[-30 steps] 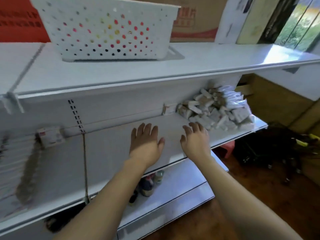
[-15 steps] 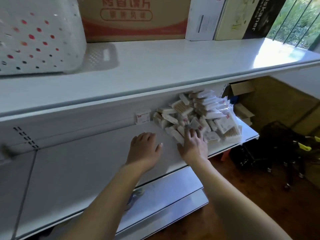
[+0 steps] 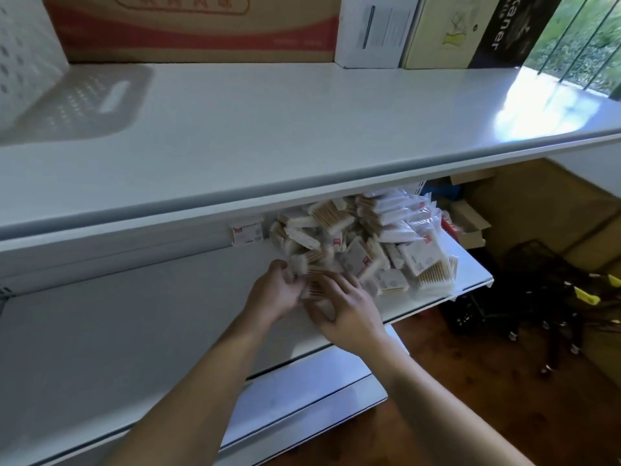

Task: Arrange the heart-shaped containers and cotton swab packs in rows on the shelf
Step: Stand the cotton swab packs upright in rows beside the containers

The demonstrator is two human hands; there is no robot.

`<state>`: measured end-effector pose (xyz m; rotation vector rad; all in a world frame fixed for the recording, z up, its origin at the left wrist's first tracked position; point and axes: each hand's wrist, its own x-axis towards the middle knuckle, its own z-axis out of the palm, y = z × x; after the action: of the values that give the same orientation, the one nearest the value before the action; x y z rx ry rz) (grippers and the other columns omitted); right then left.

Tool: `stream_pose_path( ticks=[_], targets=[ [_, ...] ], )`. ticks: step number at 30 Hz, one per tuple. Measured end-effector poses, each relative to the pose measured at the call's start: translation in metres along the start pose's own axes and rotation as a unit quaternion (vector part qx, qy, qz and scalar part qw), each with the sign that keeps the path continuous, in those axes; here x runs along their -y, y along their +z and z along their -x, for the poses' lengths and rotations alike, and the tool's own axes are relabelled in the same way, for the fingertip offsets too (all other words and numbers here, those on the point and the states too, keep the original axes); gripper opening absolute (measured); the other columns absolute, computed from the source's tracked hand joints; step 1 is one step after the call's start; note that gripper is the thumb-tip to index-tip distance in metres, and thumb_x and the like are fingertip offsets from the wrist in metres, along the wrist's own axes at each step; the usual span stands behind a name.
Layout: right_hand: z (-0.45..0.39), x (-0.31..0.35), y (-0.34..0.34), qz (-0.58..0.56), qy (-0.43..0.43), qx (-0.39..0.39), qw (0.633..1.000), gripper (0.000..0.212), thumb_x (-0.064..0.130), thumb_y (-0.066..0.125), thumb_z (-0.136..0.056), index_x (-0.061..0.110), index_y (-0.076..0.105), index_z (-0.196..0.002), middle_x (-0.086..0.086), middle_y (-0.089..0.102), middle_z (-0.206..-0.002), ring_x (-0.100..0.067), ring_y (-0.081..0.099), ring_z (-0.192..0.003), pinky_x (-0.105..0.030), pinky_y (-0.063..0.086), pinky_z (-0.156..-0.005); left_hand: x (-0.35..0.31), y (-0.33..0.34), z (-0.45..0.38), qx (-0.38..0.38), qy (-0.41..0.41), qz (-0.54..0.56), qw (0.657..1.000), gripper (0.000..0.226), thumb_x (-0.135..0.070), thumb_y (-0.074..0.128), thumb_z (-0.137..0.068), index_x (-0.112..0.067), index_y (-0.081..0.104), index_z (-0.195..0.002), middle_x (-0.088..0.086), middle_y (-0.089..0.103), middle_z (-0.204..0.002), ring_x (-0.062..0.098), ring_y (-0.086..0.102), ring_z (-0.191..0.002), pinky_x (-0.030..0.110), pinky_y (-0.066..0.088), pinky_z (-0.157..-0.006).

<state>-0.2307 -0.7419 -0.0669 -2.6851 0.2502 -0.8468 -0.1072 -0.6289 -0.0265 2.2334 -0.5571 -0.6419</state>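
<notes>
A loose heap of cotton swab packs [image 3: 369, 237] in clear wrappers lies at the right end of the middle white shelf [image 3: 134, 331]. Both my hands are at the heap's near-left edge. My left hand [image 3: 275, 292] curls its fingers around a small swab pack [image 3: 302, 264]. My right hand [image 3: 346, 307] lies beside it, fingers bent over packs at the heap's edge; what it holds is hidden under the fingers. No heart-shaped containers show in the view.
The wide top shelf [image 3: 302, 136] juts out above the heap. A white perforated basket [image 3: 20, 55] stands on it at the left, with cardboard boxes [image 3: 201, 28] behind. A price tag [image 3: 248, 232] sits on the back rail. A lower shelf [image 3: 302, 391] and a black wire cart [image 3: 544, 290] are below right.
The view shifted right and closer to the heap. Both hands moved from lying flat on the bare shelf to the heap's edge, and my left hand closed on a pack.
</notes>
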Motion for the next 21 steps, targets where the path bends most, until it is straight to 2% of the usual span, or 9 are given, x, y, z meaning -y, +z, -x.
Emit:
stream_pose_path(
  ticks=[3, 6, 9, 10, 12, 14, 16, 18, 21],
  targets=[
    [-0.009, -0.013, -0.009, -0.039, -0.031, -0.001, 0.999, 0.029, 0.013, 0.059, -0.091, 0.011, 0.069, -0.118, -0.003, 0.072, -0.112, -0.03, 0.065, -0.097, -0.037, 0.054, -0.079, -0.001, 0.006, -0.003, -0.019, -0.042, 0.027, 0.999, 0.055, -0.041, 0.069, -0.088, -0.013, 0.049, -0.131, 0.012, 0.064, -0.116, 0.032, 0.064, -0.104, 0.035, 0.051, -0.084],
    [-0.026, -0.032, -0.014, -0.006, -0.013, 0.022, 1.0, 0.034, 0.008, 0.06, -0.083, 0.013, 0.07, -0.115, -0.004, 0.072, -0.108, -0.033, 0.065, -0.092, -0.035, 0.054, -0.069, -0.004, 0.006, -0.002, -0.042, -0.054, 0.014, 0.998, 0.057, -0.04, 0.067, -0.09, -0.014, 0.047, -0.136, 0.013, 0.061, -0.127, 0.031, 0.061, -0.11, 0.033, 0.05, -0.086],
    [-0.047, -0.04, -0.011, 0.045, 0.014, 0.065, 0.997, 0.034, 0.003, 0.065, -0.078, 0.012, 0.071, -0.11, -0.006, 0.069, -0.117, -0.036, 0.065, -0.094, -0.037, 0.054, -0.06, -0.006, 0.003, 0.005, -0.065, -0.059, -0.052, 0.995, 0.058, -0.04, 0.058, -0.096, -0.014, 0.04, -0.144, 0.015, 0.059, -0.134, 0.034, 0.058, -0.119, 0.033, 0.046, -0.088],
    [-0.054, -0.038, -0.008, 0.057, 0.005, 0.08, 0.995, 0.032, 0.002, 0.065, -0.078, 0.01, 0.071, -0.108, -0.007, 0.067, -0.121, -0.036, 0.064, -0.098, -0.038, 0.053, -0.059, -0.005, 0.002, 0.007, -0.075, -0.057, -0.075, 0.993, 0.057, -0.04, 0.056, -0.097, -0.014, 0.04, -0.145, 0.015, 0.058, -0.135, 0.034, 0.057, -0.12, 0.034, 0.046, -0.089],
    [-0.065, -0.03, -0.002, 0.086, 0.015, 0.113, 0.99, 0.027, 0.003, 0.061, -0.084, 0.008, 0.066, -0.111, -0.01, 0.06, -0.132, -0.037, 0.056, -0.115, -0.043, 0.053, -0.069, -0.004, 0.001, 0.011, -0.097, -0.056, -0.108, 0.988, 0.056, -0.04, 0.054, -0.098, -0.013, 0.041, -0.145, 0.015, 0.059, -0.135, 0.035, 0.058, -0.12, 0.035, 0.046, -0.089],
    [-0.07, -0.022, 0.003, 0.116, 0.052, 0.15, 0.98, 0.031, 0.008, 0.052, -0.092, 0.008, 0.054, -0.123, -0.014, 0.052, -0.137, -0.038, 0.046, -0.125, -0.047, 0.047, -0.081, -0.001, 0.0, 0.014, -0.116, -0.058, -0.135, 0.982, 0.053, -0.041, 0.052, -0.098, -0.012, 0.043, -0.142, 0.015, 0.06, -0.133, 0.035, 0.059, -0.118, 0.035, 0.045, -0.086],
    [-0.069, -0.018, 0.004, 0.132, 0.071, 0.157, 0.976, 0.039, 0.009, 0.049, -0.094, 0.006, 0.046, -0.133, -0.017, 0.049, -0.139, -0.038, 0.042, -0.128, -0.047, 0.046, -0.081, 0.002, -0.002, 0.017, -0.134, -0.062, -0.158, 0.976, 0.051, -0.042, 0.052, -0.097, -0.011, 0.046, -0.137, 0.016, 0.062, -0.128, 0.036, 0.06, -0.114, 0.036, 0.046, -0.083],
    [-0.067, -0.018, 0.005, 0.143, 0.057, 0.139, 0.978, 0.043, 0.008, 0.054, -0.092, 0.002, 0.046, -0.134, -0.02, 0.053, -0.133, -0.04, 0.047, -0.124, -0.048, 0.049, -0.077, 0.007, -0.007, 0.017, -0.147, -0.068, -0.168, 0.972, 0.048, -0.041, 0.052, -0.098, -0.009, 0.048, -0.133, 0.017, 0.062, -0.124, 0.038, 0.06, -0.111, 0.036, 0.045, -0.079],
    [-0.062, -0.016, 0.004, 0.116, 0.005, 0.114, 0.987, 0.039, 0.017, 0.075, -0.079, 0.004, 0.058, -0.111, -0.017, 0.063, -0.107, -0.04, 0.061, -0.099, -0.039, 0.046, -0.052, 0.015, -0.015, 0.017, -0.153, -0.072, -0.173, 0.97, 0.044, -0.04, 0.051, -0.098, -0.007, 0.052, -0.127, 0.018, 0.062, -0.122, 0.038, 0.06, -0.11, 0.036, 0.045, -0.08]
  ],
)
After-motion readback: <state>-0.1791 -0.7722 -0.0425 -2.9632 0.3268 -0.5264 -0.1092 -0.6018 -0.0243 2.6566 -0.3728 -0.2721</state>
